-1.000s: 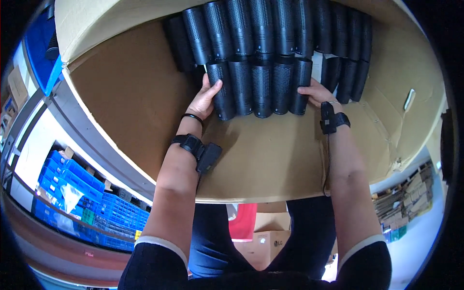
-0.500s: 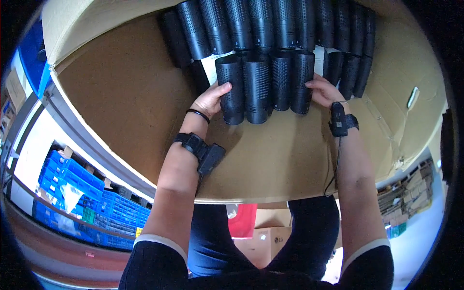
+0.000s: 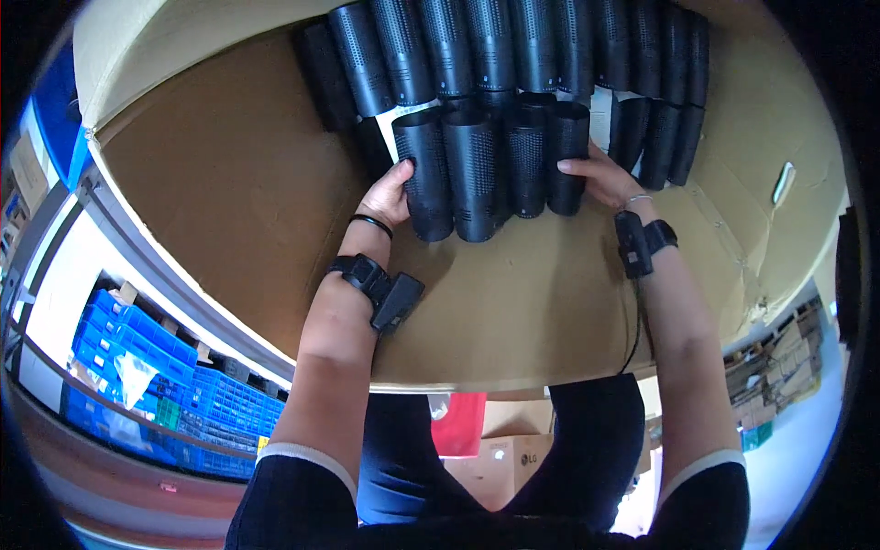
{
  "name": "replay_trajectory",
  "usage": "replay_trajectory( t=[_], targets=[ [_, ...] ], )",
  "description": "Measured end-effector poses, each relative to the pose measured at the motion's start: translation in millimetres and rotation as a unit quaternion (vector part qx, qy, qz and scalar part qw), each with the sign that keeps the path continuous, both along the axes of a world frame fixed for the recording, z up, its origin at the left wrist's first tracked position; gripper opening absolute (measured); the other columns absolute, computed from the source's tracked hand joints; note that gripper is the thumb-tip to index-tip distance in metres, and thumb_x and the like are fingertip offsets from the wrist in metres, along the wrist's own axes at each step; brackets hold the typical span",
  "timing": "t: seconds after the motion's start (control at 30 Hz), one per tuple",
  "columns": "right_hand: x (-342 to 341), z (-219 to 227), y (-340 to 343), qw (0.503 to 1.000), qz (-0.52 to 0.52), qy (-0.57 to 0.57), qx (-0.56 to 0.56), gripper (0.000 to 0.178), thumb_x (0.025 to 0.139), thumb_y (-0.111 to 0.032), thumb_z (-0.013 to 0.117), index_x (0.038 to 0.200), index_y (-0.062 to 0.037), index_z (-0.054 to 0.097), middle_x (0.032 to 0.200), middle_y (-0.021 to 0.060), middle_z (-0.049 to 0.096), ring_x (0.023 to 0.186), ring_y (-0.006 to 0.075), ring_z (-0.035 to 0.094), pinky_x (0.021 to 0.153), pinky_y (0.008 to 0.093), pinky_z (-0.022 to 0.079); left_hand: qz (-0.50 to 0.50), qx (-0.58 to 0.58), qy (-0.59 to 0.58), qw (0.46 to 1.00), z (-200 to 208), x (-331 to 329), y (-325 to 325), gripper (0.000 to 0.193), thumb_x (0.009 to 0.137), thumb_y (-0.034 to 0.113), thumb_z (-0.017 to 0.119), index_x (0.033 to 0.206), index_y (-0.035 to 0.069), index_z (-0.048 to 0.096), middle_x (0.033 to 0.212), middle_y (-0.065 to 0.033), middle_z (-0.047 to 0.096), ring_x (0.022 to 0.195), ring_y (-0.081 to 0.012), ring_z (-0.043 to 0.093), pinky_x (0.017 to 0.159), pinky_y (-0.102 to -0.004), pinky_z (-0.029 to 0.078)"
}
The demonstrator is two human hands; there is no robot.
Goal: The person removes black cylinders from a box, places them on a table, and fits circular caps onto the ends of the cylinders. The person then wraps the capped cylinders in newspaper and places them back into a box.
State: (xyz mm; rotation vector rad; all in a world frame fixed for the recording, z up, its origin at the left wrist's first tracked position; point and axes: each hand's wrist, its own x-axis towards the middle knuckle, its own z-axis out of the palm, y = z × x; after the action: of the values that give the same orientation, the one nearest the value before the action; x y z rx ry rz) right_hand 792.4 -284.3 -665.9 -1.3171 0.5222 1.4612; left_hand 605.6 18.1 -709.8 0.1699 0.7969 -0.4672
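Pressed between my two hands is a short row of black perforated cylinders, open at the top and dotted with small holes. My left hand grips the outer side of the leftmost cylinder, thumb toward me. At the other end my right hand clasps the rightmost cylinder, its thumb on the near face and the other fingers hidden behind. The two left cylinders sit a little nearer to me than the two right ones. Dark cylinder shapes show partly behind this row.
Beyond stand packed rows of like cylinders, with pale sheets partly under them. All are inside a large cardboard box, whose near edge crosses in front of my legs. Blue crates stand at the left, flattened cardboard at the right.
The held row has shifted slightly left, its left pair coming a little nearer to me. My right hand has moved left with it, and my left hand slightly left.
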Motion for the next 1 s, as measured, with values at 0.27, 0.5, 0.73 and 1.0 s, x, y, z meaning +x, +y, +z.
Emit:
replay_trajectory(
  t=[0.27,0.5,0.73,1.0],
  targets=[
    [-4,1,-4,0.998,0.021,0.036,0.046,0.119,0.066,-0.023,0.086,0.153,-0.0166,0.005,0.151,0.014,0.027,0.141,0.0282,0.025,0.117,0.043,0.019,-0.028,-0.017,0.023,0.999,-7,-8,7,0.071,0.071,0.04,0.082,0.127,0.006,0.054,0.121,-0.0124,0.062,0.111,-0.029,0.06,0.1,-0.0483,0.045],
    [-3,31,43,0.997,0.06,-0.047,0.021,0.113,0.07,-0.023,0.081,0.153,-0.0143,0.004,0.151,0.0155,0.025,0.14,0.0303,0.024,0.116,0.044,0.021,0.002,-0.041,-0.002,0.999,-20,-20,6,0.074,0.071,0.04,0.082,0.13,0.006,0.052,0.124,-0.0133,0.061,0.114,-0.029,0.058,0.101,-0.0483,0.044],
    [-36,17,30,0.968,0.118,-0.207,-0.072,0.12,0.064,-0.048,0.081,0.152,-0.0102,0.007,0.147,0.0211,0.02,0.139,0.0345,0.021,0.115,0.0447,0.023,-0.021,-0.005,0.05,0.999,-13,-22,7,0.074,0.069,0.035,0.084,0.129,0.006,0.051,0.12,-0.0126,0.062,0.11,-0.0279,0.06,0.1,-0.0457,0.046],
    [-42,22,43,0.93,0.224,-0.265,-0.121,0.12,0.063,-0.051,0.081,0.149,-0.0039,0.011,0.143,0.0213,0.029,0.134,0.0339,0.029,0.113,0.0425,0.027,-0.018,-0.011,0.065,0.998,-15,-32,14,0.073,0.07,0.031,0.084,0.129,0.006,0.051,0.121,-0.0109,0.062,0.11,-0.0274,0.06,0.1,-0.0451,0.046]
  ],
)
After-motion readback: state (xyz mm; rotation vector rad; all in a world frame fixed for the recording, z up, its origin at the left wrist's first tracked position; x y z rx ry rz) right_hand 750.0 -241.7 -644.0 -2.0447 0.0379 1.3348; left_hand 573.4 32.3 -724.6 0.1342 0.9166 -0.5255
